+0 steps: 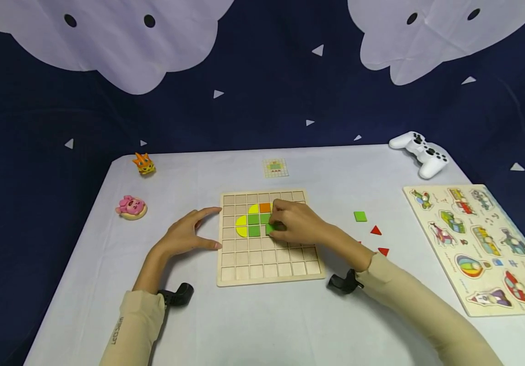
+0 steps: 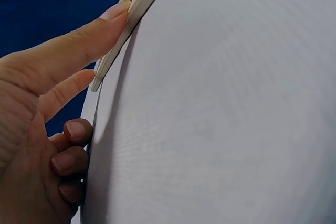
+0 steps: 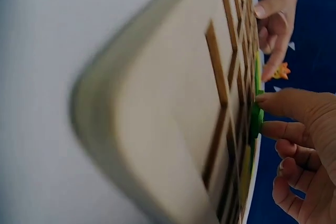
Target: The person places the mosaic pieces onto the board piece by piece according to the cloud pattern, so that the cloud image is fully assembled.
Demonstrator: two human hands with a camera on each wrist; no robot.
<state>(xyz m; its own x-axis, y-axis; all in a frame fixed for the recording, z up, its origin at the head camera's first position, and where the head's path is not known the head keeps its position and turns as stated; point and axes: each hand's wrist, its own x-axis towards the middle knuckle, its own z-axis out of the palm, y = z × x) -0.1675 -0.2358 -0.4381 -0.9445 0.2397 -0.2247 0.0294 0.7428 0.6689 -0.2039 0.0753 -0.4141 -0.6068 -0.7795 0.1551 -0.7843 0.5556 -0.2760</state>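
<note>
The green square tile (image 1: 270, 229) sat pinched in the fingertips of my right hand (image 1: 295, 223), low over the middle cells of the wooden grid board (image 1: 269, 264); from the head camera I could not tell whether it had seated in a cell; the right wrist view gave what the head view hid, thumb and forefinger closed on the edge of the tile (image 3: 256, 116) just above the board's ribs (image 3: 215, 66), though that picture was blurred. Beside the tile lay the green, yellow and orange pieces (image 1: 253, 219) already in the grid. My left hand (image 1: 184, 236) lay on the counter (image 1: 262, 325) at the board's left edge, holding nothing; the head view showed forefinger and thumb spread wide toward the edge; only the left wrist view showed the forefinger (image 2: 79, 38) actually touching the board's rim (image 2: 137, 10), with the other fingers curled loosely on the cloth. Further out, seen from the head camera alone: a loose green square (image 1: 360, 216) and two red triangles (image 1: 376, 231) to the right of the board; a small pattern card (image 1: 275, 168) behind it; a vehicle peg puzzle (image 1: 484, 244) at the right edge; a white game controller (image 1: 420, 151) at the far right corner; a pink toy (image 1: 131, 207) and an orange toy (image 1: 144, 163) on the left.
</note>
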